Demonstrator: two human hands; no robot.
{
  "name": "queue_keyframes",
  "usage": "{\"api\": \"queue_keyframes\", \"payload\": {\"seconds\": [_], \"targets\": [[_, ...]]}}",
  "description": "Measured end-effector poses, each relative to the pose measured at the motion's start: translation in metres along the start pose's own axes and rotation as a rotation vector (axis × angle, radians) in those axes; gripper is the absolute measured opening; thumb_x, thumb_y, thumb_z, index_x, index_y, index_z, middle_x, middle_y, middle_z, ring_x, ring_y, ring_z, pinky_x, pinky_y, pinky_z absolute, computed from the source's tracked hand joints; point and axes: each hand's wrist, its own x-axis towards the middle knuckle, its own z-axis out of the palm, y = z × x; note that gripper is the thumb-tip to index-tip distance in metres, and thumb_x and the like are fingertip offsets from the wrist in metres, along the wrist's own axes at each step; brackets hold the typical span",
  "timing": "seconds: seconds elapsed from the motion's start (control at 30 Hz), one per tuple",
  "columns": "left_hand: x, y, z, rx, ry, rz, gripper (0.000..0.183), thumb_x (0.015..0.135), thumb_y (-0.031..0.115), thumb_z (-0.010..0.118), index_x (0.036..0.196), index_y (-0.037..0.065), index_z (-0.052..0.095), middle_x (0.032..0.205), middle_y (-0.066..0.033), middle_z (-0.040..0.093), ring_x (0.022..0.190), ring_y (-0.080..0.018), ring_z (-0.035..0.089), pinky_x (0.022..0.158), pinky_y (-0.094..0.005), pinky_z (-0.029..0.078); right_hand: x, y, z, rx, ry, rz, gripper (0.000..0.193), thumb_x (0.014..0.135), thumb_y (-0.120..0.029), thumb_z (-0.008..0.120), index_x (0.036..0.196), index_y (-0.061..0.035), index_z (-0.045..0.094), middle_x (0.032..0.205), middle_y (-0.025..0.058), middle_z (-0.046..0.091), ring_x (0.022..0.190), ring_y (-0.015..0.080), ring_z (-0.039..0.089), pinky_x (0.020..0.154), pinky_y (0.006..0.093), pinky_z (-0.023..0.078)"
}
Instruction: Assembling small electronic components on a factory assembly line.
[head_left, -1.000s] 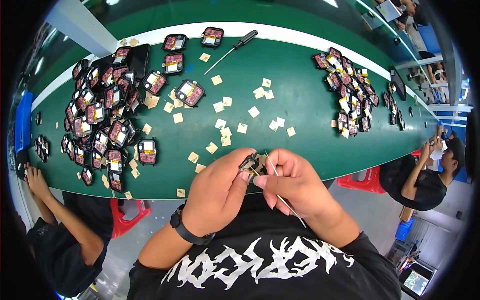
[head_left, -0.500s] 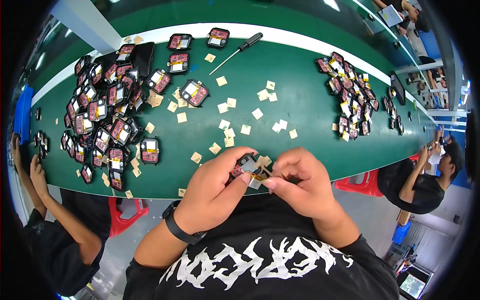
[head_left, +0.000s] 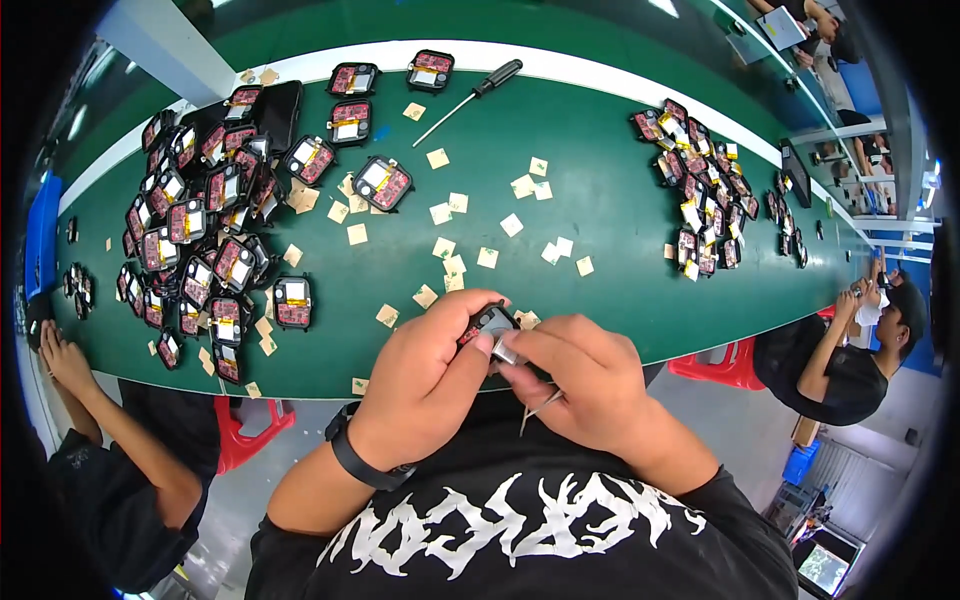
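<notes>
My left hand (head_left: 425,355) is closed round a small black device housing (head_left: 490,318), with its thumb on the near side. A bit of red circuit board shows beside that thumb; the fingers cover the rest. Close against the housing, my right hand (head_left: 590,375) pinches a small flat silver battery (head_left: 505,349) between thumb and fingertips. Thin metal tweezers (head_left: 541,404) are tucked in the same hand, their tips pointing down towards my shirt. Just beyond the right fingers lies a beige paper square (head_left: 529,320), partly hidden.
Piled housings with red boards (head_left: 215,215) cover the table's left; another pile (head_left: 700,190) lies right. Beige squares (head_left: 487,258) are scattered between. A screwdriver (head_left: 470,100) lies at the back. Persons sit at both sides, near red stools (head_left: 715,366).
My right hand has moved left, onto the housing, and now pinches the silver battery. The tweezers have swung from the housing to point downward. The view has shifted slightly.
</notes>
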Motion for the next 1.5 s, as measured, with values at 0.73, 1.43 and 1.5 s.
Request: {"api": "queue_keyframes", "payload": {"seconds": [0.73,1.43,1.5], "targets": [[-0.004,-0.011,0.010,0.281,0.065,0.244,0.033,0.099,0.001,0.054,0.132,-0.003,0.056,0.095,-0.0135,0.068,0.081,-0.0232,0.069,0.074,-0.0338,0.054,0.004,-0.001,-0.001,0.521,-0.040,0.538,0.013,0.089,-0.002,0.079,0.102,-0.0009,0.079,0.082,0.0051,0.067,0.059,0.0060,0.052,0.054,0.0249,0.042],[-0.007,-0.013,-0.001,0.152,-0.083,0.286,0.038,0.098,-0.004,0.051,0.136,-0.005,0.053,0.103,-0.0110,0.067,0.086,-0.0182,0.065,0.080,-0.0310,0.052,0.026,0.018,-0.009,0.892,-0.367,0.966,0.020,0.090,-0.009,0.083,0.098,0.0031,0.069,0.085,0.0030,0.071,0.075,0.0054,0.063,0.066,0.0205,0.050],[-0.007,-0.015,0.003,0.057,-0.029,0.241,0.036,0.099,0.003,0.055,0.135,-0.002,0.052,0.101,-0.0170,0.069,0.084,-0.0305,0.070,0.075,-0.0397,0.054,0.026,0.012,-0.007,0.965,-0.337,0.957,0.019,0.092,-0.010,0.082,0.098,0.0031,0.069,0.083,0.0018,0.070,0.073,0.0044,0.061,0.064,0.0203,0.048]]}}
